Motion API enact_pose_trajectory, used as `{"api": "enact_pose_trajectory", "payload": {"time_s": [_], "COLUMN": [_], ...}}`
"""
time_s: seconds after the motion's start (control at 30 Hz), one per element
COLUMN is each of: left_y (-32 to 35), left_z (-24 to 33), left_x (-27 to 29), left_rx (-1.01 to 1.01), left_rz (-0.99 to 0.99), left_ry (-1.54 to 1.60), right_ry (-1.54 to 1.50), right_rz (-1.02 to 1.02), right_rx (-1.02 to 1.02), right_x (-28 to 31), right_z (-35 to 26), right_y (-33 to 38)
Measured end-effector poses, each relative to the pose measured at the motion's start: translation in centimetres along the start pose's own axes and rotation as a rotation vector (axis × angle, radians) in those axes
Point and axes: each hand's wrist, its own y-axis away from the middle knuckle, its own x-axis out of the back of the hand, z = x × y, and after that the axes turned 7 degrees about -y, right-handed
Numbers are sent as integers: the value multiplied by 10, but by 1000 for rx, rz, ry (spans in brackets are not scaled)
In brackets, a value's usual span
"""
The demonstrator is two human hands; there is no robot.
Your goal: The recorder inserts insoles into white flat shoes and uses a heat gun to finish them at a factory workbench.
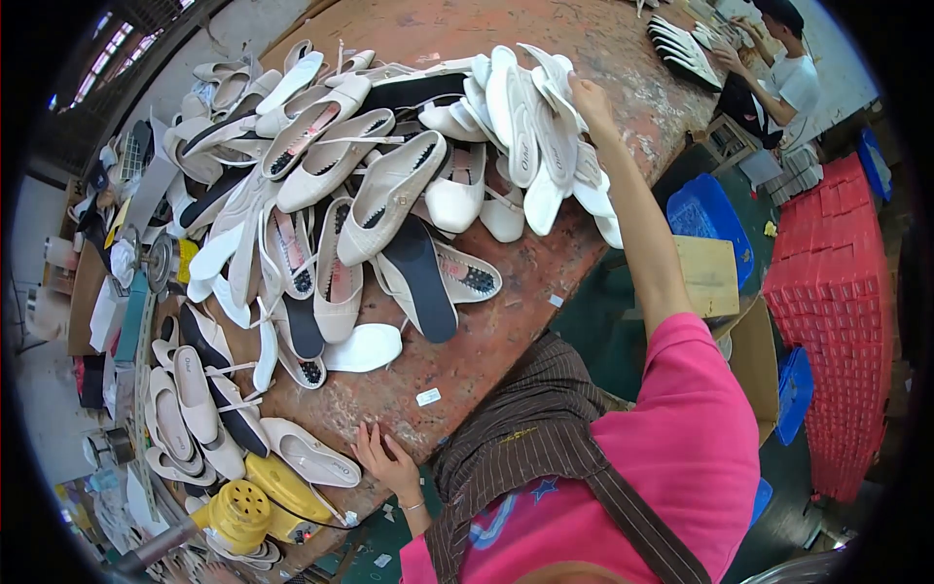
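A: Entry one, the hands?

B: Right hand, arm stretched far across the worn reddish table, fingers closed on the top of a fanned stack of white flat shoes at the far side. Left hand lies open and flat on the near table edge, holding nothing, just beside a single cream flat.

A: Step in hand?

B: By my reading, picking from the stack: the grip is made and nothing is lifted clear yet. The next move likely calls for peeling one shoe free without tipping its neighbours, since they lean on each other.

A: Counts?

B: White stack: roughly eight to ten, overlapping too closely for a firm figure. Central heap of cream and white flats: several dozen, not countable. Loose dark insoles: at least three. Loose white insole: one. Yellow heat gun: one, at the near left corner.

A: Surroundings?

B: Blue bins: one in full view, parts of others. Red crates: one large stack. One other person at the far end, handling a row of white pieces.
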Motion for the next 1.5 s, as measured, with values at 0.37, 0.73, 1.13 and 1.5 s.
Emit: {"api": "enact_pose_trajectory", "payload": {"time_s": [0.37,0.73,1.13,1.5], "left_y": [-19,-140,-92,17], "left_z": [8,167,75,40], "left_x": [1,-22,73,36], "left_rx": [35,-271,706,913], "left_rz": [21,-42,-290,-147], "left_ry": [0,35,1587,1143], "right_ry": [92,-502,-908,-842], "right_rz": [-277,-528,-688,-1374], "right_rx": [23,-225,297,25], "right_x": [-24,-19,13,-41], "right_z": [-9,-41,-158,-154], "right_y": [-80,-68,40,143]}}
